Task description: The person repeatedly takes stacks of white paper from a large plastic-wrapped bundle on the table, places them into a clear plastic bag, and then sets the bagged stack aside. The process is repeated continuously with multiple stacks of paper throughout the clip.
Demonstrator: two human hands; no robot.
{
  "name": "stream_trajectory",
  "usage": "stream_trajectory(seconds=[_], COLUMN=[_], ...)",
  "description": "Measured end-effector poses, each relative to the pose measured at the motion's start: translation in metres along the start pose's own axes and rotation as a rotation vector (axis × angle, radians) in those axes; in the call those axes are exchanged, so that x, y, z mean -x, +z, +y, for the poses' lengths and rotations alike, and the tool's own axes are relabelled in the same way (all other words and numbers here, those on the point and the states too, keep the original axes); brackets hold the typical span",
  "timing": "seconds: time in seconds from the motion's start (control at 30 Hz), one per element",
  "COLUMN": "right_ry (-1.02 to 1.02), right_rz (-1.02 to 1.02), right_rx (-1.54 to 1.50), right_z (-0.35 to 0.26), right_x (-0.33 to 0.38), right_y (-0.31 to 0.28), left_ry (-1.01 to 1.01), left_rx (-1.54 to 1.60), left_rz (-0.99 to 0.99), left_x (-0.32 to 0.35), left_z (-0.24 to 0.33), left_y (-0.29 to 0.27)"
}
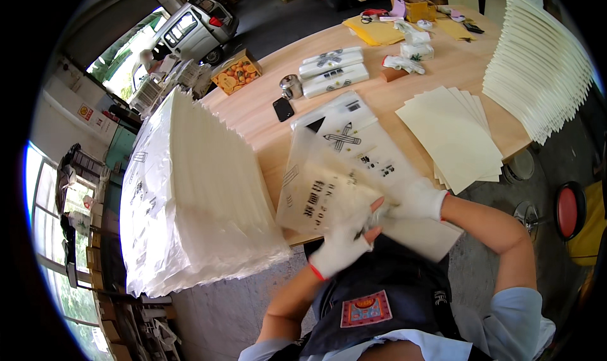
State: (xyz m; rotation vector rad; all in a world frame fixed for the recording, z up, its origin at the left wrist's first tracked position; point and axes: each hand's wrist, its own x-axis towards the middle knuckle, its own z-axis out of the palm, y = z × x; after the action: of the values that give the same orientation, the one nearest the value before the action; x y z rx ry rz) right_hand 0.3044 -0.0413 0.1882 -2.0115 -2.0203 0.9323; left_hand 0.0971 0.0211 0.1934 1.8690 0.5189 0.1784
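Note:
My left hand (344, 244), in a white glove with bare fingertips, is closed at the edge of a clear printed plastic bag (303, 199). My gloved right hand (418, 203) grips cream paper sheets (425, 236), which stick out toward my body beneath it. Motion blurs its fingers, and part of the sheets seems to lie inside the bag. Under and beyond the bag is a stack of flat printed bags (360, 130). A tall pile of filled bags (208, 196) stands to the left. Loose cream sheets (449, 133) lie fanned out on the right.
A tall stack of white sheets (537, 67) rises at the table's right edge. Farther back are wrapped packs (335, 73), a black phone (283, 109), a metal tin (291, 86), a fruit box (237, 72) and a spare glove (403, 63). A stool (569, 210) stands at right.

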Motion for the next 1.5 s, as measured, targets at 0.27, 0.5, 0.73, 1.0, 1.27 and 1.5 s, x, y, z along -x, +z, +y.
stream_trajectory(seconds=[0.27, 0.5, 0.73, 1.0, 1.27, 1.5], right_ry=[-0.078, 0.086, -0.028, 0.394, 0.293, 0.408], right_rz=[0.752, 0.598, 1.024, 0.597, 0.083, -0.509], right_rx=[0.012, -0.133, 0.333, 0.31, 0.231, -0.329], right_z=[0.049, 0.034, 0.023, 0.056, 0.012, 0.062], right_x=[-0.05, -0.074, -0.006, 0.001, 0.098, 0.076], right_y=[0.068, 0.11, 0.134, 0.127, 0.154, 0.105], left_ry=[0.384, 0.577, 0.155, 0.086, 0.068, -0.095], left_rx=[-0.278, -0.141, -0.203, -0.58, -0.287, -0.001], left_rz=[0.327, 0.336, 0.379, 0.78, 0.531, 0.684], left_x=[-0.02, -0.062, -0.027, 0.035, 0.144, 0.165], left_z=[-0.045, -0.045, -0.122, -0.207, -0.145, -0.152], left_y=[0.015, 0.055, 0.05, 0.044, 0.06, 0.077])
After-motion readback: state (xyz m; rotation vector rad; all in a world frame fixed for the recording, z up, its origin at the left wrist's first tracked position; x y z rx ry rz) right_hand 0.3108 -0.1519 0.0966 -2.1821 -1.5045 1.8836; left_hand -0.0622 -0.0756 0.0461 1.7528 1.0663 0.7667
